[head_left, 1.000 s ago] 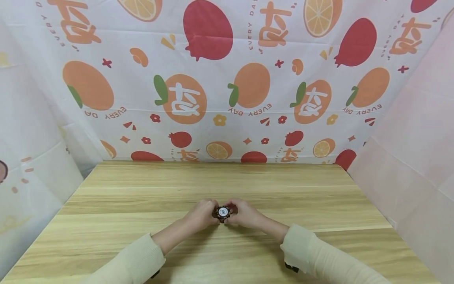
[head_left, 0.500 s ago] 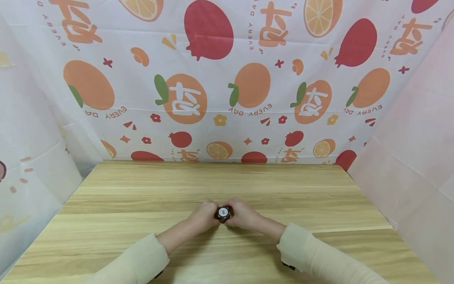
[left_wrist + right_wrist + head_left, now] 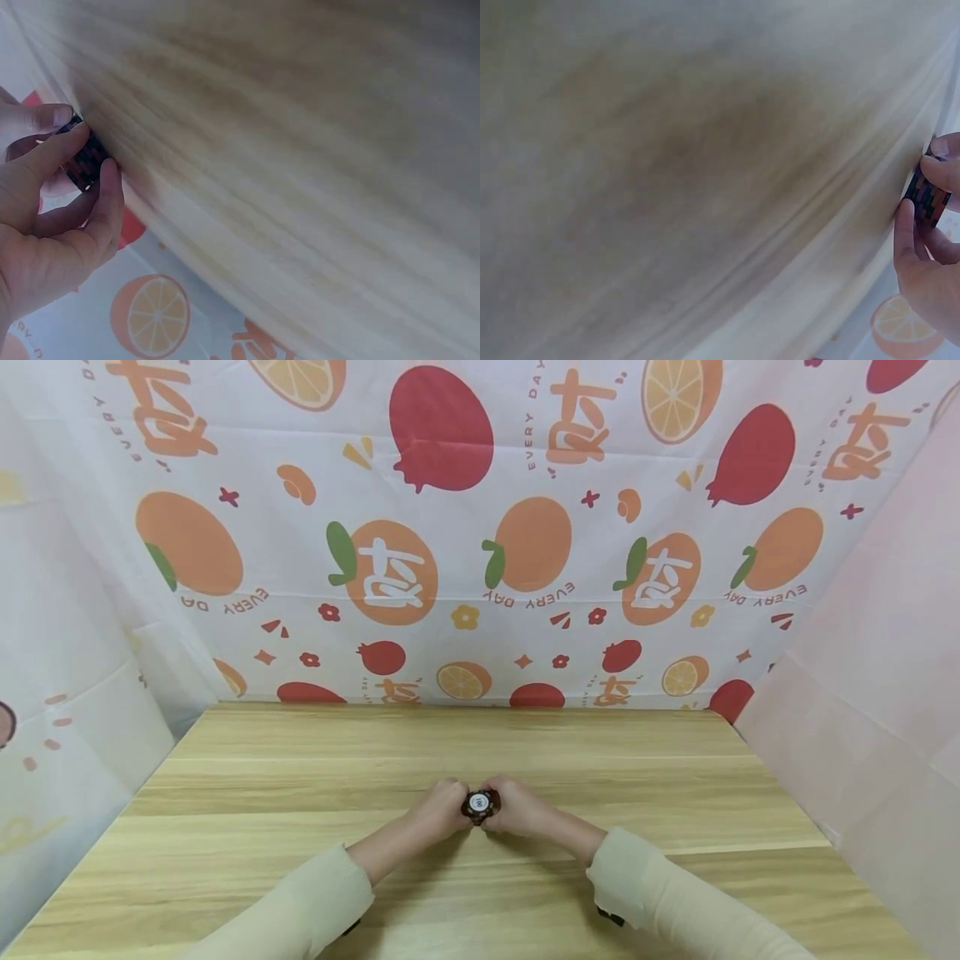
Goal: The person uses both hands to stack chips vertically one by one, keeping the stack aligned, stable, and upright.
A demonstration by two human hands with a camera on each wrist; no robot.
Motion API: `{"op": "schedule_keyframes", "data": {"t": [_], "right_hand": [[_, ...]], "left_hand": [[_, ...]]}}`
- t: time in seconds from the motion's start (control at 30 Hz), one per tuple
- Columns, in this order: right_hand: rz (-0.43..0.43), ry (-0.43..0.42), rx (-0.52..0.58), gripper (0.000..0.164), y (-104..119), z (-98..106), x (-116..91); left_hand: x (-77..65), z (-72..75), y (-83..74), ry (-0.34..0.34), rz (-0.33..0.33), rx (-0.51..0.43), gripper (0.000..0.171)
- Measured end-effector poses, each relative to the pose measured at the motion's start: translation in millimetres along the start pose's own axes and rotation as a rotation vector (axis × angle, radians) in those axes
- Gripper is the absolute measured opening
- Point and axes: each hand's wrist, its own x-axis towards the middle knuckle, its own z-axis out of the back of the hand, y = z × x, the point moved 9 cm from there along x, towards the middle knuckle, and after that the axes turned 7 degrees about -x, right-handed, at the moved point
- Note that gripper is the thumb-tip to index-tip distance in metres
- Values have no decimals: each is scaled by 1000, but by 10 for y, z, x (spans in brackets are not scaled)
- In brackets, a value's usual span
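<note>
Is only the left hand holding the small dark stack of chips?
No, both the left hand and the right hand grip the chips.

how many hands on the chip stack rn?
2. The left hand grips the left side of the dark chip stack, the right hand the right side, on the wooden table. How many chips it holds cannot be told.
</note>
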Motion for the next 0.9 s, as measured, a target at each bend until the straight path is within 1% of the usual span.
{"op": "schedule_keyframes", "data": {"t": [0.13,0.23,0.4,0.47,0.7,0.9], "right_hand": [[-31,13,3,40,-71,13,28],[-57,25,19,39,-119,21,48],[-69,27,36,38,-148,38,72],[-72,26,31,38,-149,44,73],[-79,37,14,37,-157,31,69],[-84,33,19,37,-166,19,68]], "left_hand": [[65,4,-16,-8,-29,19,22],[111,17,-21,-8,-26,24,22],[159,-4,20,43,42,4,20],[169,-17,31,60,58,1,19],[166,-1,-8,48,10,34,21],[162,-19,18,64,32,26,23]]}}
